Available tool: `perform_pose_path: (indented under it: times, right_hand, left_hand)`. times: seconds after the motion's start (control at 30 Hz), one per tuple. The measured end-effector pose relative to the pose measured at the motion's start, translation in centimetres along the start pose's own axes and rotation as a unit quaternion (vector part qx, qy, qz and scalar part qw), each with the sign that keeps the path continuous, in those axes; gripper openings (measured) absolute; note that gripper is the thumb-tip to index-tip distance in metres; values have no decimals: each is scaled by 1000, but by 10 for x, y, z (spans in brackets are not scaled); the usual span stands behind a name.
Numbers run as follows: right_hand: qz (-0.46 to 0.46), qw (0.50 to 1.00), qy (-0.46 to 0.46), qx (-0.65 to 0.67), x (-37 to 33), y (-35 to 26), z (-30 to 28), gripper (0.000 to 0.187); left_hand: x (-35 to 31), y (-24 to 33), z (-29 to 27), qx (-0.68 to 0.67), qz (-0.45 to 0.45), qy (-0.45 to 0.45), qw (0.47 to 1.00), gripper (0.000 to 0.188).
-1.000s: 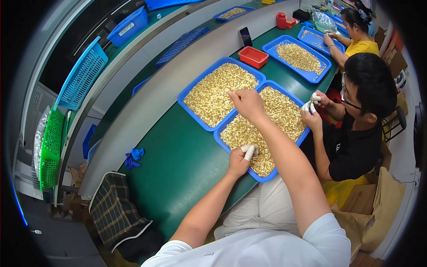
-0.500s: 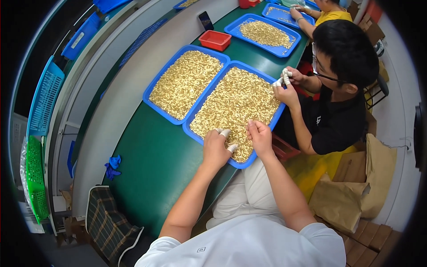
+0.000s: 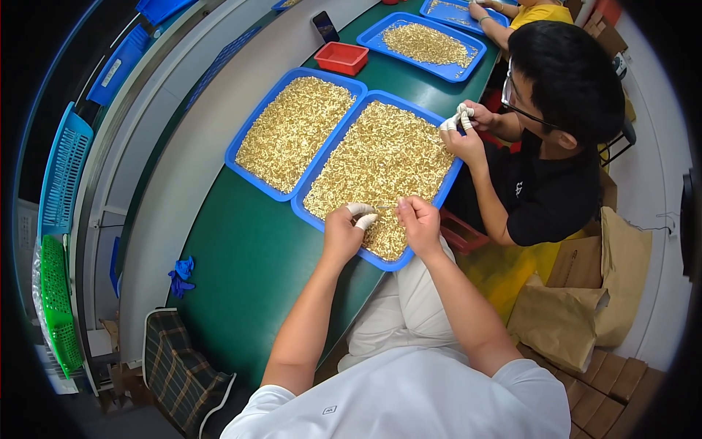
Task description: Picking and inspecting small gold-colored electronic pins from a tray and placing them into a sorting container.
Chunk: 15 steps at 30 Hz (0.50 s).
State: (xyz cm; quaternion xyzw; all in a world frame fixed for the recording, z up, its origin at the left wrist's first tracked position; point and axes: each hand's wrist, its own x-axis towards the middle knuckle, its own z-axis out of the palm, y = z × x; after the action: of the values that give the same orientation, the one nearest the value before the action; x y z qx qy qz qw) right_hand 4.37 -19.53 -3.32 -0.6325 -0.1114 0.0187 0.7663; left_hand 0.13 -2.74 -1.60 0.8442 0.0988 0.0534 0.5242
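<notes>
Two blue trays lie side by side on a green table (image 3: 241, 263), both full of small brass-coloured parts. My hands hover over the near end of the right tray (image 3: 431, 201). My left hand (image 3: 345, 228) wears white finger cots on thumb and forefinger, pinched together. My right hand (image 3: 418, 219) faces it, and a thin brass piece (image 3: 385, 208) is pinched between the two hands' fingertips. The left tray (image 3: 252, 117) lies untouched beyond.
A person in black sits at the right tray's far side, their cot-covered fingers (image 3: 459, 121) working at its edge. Farther off are a small red box (image 3: 341, 58), a phone (image 3: 325, 26), another blue tray (image 3: 431, 44) and a second person. A blue rag (image 3: 180, 274) lies left.
My right hand drew back from the tray's middle to its near end and met my left hand. The view shifted, so the trays sit higher in the frame.
</notes>
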Motion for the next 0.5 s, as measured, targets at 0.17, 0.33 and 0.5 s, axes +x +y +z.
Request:
perform_pose_path:
  times: [0.17,0.33,0.5]
  right_hand:
    - [-17,998,-16,-57,0,-1,-3,29]
    - [-43,993,-28,-110,0,0,-5,25]
    - [-85,985,-22,-147,0,-6,2,24]
  left_hand:
    - [-6,-4,-3,-108,33,41,993,11]
    - [-9,10,-9,-79,4,33,996,11]
    - [-11,16,-13,-44,39,31,998,11]
